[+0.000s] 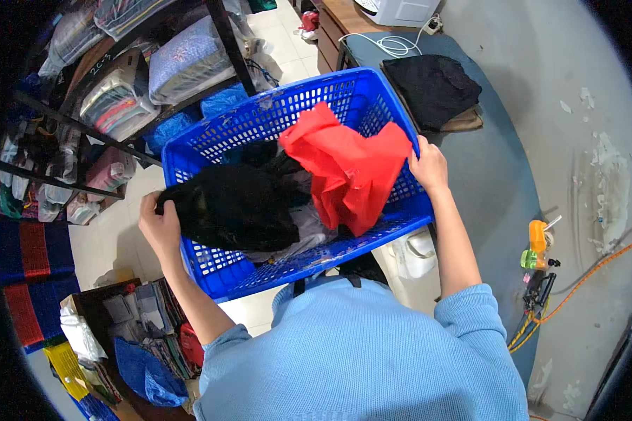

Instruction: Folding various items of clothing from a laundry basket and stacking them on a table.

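A blue plastic laundry basket with perforated walls is held tilted in front of my body. At its left end my left hand grips a black garment that hangs over the rim; whether the fingers also hold the rim beneath is hidden. My right hand is closed around the rim at the right end. Inside the basket, a red cloth lies crumpled near the right end, its top rising towards the rim. Pale greyish fabric shows between the red and the black.
To the right runs a grey-blue covered table bearing folded dark clothes, a white cable and an orange tape dispenser. A metal rack with bagged textiles stands left. Below left is a box of folded fabrics.
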{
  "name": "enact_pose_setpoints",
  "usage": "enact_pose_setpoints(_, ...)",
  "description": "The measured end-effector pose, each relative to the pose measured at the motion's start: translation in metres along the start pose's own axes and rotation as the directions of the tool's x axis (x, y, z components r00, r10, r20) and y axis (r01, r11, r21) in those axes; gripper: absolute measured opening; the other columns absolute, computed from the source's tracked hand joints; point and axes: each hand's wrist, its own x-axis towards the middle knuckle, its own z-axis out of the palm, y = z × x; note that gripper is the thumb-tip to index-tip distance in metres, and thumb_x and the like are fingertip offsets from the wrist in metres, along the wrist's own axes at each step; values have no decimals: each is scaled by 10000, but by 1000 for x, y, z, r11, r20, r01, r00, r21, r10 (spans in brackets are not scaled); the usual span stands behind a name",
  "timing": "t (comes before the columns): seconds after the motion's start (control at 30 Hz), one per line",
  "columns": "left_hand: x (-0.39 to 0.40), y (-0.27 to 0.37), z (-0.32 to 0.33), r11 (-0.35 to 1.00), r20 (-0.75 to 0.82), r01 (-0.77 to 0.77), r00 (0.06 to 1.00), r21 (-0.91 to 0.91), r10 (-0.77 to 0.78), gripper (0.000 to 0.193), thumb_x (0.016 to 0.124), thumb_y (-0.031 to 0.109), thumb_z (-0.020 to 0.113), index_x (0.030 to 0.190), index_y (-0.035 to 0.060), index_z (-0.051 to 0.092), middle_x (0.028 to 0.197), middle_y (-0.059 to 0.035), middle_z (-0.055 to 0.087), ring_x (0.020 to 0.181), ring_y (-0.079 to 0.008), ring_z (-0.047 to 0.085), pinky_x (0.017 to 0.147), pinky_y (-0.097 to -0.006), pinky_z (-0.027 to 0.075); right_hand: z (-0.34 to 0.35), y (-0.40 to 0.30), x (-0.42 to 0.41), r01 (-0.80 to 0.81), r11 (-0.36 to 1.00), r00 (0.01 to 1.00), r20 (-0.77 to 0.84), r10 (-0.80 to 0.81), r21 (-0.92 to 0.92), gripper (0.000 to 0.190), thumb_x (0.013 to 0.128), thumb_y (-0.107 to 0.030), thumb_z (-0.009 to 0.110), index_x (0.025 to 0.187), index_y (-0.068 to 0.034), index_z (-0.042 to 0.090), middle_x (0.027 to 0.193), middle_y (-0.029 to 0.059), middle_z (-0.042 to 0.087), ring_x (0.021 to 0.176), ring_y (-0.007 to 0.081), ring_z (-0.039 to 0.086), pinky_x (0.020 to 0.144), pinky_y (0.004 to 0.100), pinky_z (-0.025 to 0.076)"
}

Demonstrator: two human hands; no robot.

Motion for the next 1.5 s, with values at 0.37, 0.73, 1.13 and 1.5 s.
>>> enact_pose_setpoints(0.37,10,96,99,976,96,-198,974,-87,206,96,727,24,568,803,23,627,813,-125,629,778,-248,607,697,-336,471,1,-3,3,15,996,998,-65,-10,85,212,817,-242,580,891,-45,563,763,198,621,745,378,609,664,481,486)
enact_pose_setpoints(0.73,-142,56,345,764,815,-626,356,-156,458,309,809,144,500,1108,96,559,787,-103,629,789,-307,643,817,-524,441,-2,-7,5,-5,989,1000,-26,9,150,172,829,-225,608,880,-61,601,727,195,617,695,374,611,630,460,488)
enact_pose_setpoints(1.13,-151,-69,193,690,978,-696,-103,-200,180,267,826,278,525,934,92,682,896,-157,664,862,-313,639,768,-426,505,4,0,8,-86,982,996,6,86,166,222,817,-241,598,760,-36,535,684,187,599,684,377,602,629,482,484)
enact_pose_setpoints(1.5,-78,41,207,878,571,-188,-813,-439,111,235,798,189,564,702,-21,608,612,-118,627,554,-216,598,562,-407,463,7,0,11,-119,976,993,47,113,184,207,805,-228,605,792,-35,532,684,191,598,676,368,609,623,470,498)
